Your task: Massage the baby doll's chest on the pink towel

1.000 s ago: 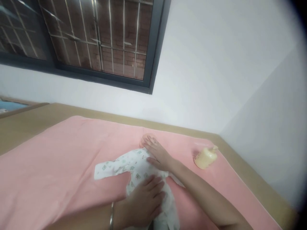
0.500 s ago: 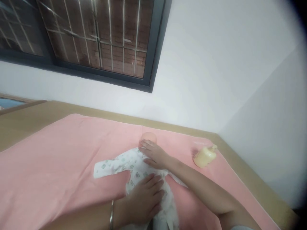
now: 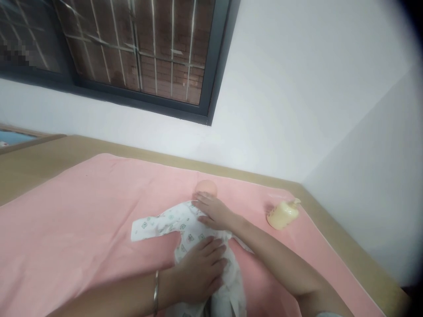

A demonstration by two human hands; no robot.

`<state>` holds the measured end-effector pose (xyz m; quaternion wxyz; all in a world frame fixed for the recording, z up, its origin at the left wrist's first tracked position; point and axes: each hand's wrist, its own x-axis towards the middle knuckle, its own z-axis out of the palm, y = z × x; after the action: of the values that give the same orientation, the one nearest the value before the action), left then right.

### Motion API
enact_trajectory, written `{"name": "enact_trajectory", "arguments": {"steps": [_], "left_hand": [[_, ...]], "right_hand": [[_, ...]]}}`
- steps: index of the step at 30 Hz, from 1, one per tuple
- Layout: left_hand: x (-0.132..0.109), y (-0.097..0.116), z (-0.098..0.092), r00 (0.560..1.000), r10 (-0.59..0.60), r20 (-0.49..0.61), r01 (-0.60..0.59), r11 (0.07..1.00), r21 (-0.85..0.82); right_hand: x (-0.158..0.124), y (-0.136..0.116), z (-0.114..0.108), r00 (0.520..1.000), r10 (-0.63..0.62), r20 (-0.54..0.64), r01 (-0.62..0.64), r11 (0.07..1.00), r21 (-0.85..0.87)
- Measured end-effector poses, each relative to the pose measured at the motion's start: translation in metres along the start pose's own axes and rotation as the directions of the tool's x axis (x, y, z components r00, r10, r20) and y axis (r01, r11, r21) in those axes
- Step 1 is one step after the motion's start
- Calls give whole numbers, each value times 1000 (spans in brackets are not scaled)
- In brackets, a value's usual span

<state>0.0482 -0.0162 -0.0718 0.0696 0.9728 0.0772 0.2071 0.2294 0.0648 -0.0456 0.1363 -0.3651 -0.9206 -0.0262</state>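
Note:
A baby doll dressed in a white printed romper (image 3: pixel 172 220) lies on a pink mat (image 3: pixel 82 229), its smooth peach-coloured head (image 3: pixel 206 186) pointing towards the wall. My right hand (image 3: pixel 213 211) rests on the doll's upper chest by the neck, fingers stretched out and reaching the lower part of the head. Lower down, my left hand (image 3: pixel 201 268), with a silver bangle (image 3: pixel 156 288) on its wrist, lies flat across the romper's middle. One sleeve spreads out to the left. My right forearm partly covers the other sleeve.
On the mat to the right, a pale yellow bottle (image 3: pixel 283 215) lies tilted near the edge. The mat covers a wooden surface (image 3: pixel 89 145) that meets a white wall (image 3: pixel 280 88). A dark-framed window (image 3: pixel 142 57) with bars is above.
Both hands keep their places on the doll, apart from very slight shifts. The whole view has moved a little.

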Motion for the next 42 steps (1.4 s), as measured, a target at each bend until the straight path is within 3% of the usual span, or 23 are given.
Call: {"name": "enact_trajectory", "arguments": {"steps": [17,25,42], "left_hand": [[-1,-2,9,999,-2,-40,2,1000,10],[3,0,-3,1000,-4,-20,3,999,-50],[4,1,-3,1000,-18,-6,17,994,-112]], "right_hand": [[0,1,-2,998,-10,70,11,1000,-9],[6,4,0,997,42,59,-42,999,13],[1,-4,4,996,89,-17,-90,996,-25]]}}
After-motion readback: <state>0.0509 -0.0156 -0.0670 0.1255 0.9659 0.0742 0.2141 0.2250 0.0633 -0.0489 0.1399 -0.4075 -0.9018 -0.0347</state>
